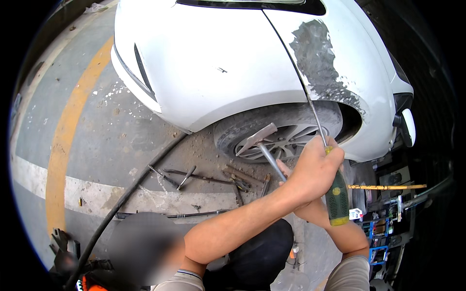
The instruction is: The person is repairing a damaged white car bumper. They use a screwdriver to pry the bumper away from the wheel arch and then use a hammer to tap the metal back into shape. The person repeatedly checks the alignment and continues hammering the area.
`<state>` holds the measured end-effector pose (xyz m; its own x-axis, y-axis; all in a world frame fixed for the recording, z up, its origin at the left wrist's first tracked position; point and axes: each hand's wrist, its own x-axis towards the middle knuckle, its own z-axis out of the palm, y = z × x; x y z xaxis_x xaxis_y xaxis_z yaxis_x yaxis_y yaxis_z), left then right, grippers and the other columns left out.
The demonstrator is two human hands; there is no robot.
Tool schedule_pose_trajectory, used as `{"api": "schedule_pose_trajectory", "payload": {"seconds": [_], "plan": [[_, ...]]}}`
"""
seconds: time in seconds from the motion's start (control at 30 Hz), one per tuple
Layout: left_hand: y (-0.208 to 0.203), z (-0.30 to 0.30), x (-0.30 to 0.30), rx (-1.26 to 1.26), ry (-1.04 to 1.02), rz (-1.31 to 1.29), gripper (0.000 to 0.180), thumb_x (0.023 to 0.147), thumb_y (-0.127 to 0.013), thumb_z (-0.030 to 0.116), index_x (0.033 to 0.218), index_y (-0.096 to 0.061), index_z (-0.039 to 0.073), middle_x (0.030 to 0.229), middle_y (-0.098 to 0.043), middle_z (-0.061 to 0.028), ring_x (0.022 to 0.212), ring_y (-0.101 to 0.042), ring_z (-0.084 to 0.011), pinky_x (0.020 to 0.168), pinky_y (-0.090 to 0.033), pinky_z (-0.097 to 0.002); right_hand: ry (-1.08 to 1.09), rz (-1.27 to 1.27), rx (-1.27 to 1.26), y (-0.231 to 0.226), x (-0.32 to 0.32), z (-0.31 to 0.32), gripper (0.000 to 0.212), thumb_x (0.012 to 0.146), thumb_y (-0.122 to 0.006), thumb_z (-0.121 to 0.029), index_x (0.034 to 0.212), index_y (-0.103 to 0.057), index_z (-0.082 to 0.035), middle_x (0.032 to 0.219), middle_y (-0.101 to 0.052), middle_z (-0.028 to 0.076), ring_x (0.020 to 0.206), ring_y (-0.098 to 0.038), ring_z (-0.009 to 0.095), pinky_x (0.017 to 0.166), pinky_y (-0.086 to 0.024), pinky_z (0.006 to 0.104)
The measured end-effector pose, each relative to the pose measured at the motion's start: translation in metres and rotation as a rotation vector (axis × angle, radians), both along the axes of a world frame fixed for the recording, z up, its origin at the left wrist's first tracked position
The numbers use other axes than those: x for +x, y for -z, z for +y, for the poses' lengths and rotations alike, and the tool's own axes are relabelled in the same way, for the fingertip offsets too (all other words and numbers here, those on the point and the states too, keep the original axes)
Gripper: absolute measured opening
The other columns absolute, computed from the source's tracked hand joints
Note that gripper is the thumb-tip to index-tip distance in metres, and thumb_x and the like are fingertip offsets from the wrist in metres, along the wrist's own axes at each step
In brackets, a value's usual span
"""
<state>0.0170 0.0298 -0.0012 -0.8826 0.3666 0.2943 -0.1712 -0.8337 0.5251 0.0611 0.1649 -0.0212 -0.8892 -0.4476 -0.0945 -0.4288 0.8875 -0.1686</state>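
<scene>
Painted floor (36, 131) spreads beneath your hands. Your left hand (316, 167) grips a screwdriver (337, 200), its shaft pointing toward the panel seam (291, 56); your right hand (309, 210), partly hidden, grasps a hammer (257, 138). Beyond, the white car (208, 43) bears an uneven, unfinished-looking grey patch (315, 58): work seems partway.

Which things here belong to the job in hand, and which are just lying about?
In the job, it appears:
- Green-handled screwdriver, in the left hand
- Hammer, in the right hand, partly hidden
- White car

Lying about:
- Loose hand tools on the floor
- Black hose
</scene>
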Motion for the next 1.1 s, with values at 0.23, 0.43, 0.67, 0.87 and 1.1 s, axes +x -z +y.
{"api": "schedule_pose_trajectory", "payload": {"seconds": [0.23,0.43,0.67,0.87,1.1], "plan": [[0.003,0.0,-0.009,0.024,-0.002,-0.019,0.012,0.085,-0.05,0.012,0.079,-0.047,0.002,0.067,-0.053,-0.0078,0.048,-0.057,-0.0182,0.046,-0.048,-0.0306,-0.053,0.086,0.113,0.002,0.004,0.002,0.051,0.086,-0.06,-0.008,0.133,-0.042,-0.004,0.133,-0.044,0.014,0.116,-0.048,0.024,0.097,-0.035,0.0353],[-0.002,-0.008,-0.011,0.079,0.033,-0.049,0.014,0.085,-0.05,0.013,0.077,-0.047,0.002,0.066,-0.053,-0.0071,0.047,-0.058,-0.0188,0.044,-0.049,-0.0313,-0.11,0.419,0.088,0.004,-0.006,0.011,0.043,0.076,-0.068,-0.007,0.116,-0.052,-0.002,0.113,-0.054,0.014,0.105,-0.053,0.028,0.086,-0.042,0.0379],[-0.002,-0.006,-0.011,0.065,0.049,-0.052,0.014,0.084,-0.049,0.012,0.076,-0.047,0.002,0.066,-0.053,-0.0079,0.047,-0.059,-0.0197,0.043,-0.05,-0.0314,-0.004,0.363,0.122,-0.02,-0.005,-0.009,0.048,0.083,-0.064,-0.018,0.129,-0.052,-0.014,0.121,-0.054,0.014,0.112,-0.05,0.029,0.091,-0.039,0.0422],[0.001,-0.001,-0.012,0.046,0.013,-0.024,0.014,0.084,-0.049,0.012,0.075,-0.047,0.001,0.066,-0.053,-0.0083,0.047,-0.059,-0.0201,0.043,-0.049,-0.0315,-0.041,0.482,0.337,-0.023,-0.006,-0.001,0.058,0.083,-0.064,-0.028,0.139,-0.048,-0.023,0.126,-0.053,0.013,0.115,-0.049,0.031,0.093,-0.038,0.0429],[-0.001,0.0,-0.012,-0.007,-0.048,-0.021,0.013,0.084,-0.05,0.011,0.076,-0.049,0.001,0.066,-0.053,-0.0076,0.05,-0.056,-0.0161,0.046,-0.047,-0.0295,0.145,0.262,0.089,-0.022,-0.016,0.023,0.049,0.084,-0.063,-0.021,0.129,-0.05,-0.008,0.126,-0.052,0.016,0.118,-0.048,0.029,0.097,-0.037,0.0426]]}}
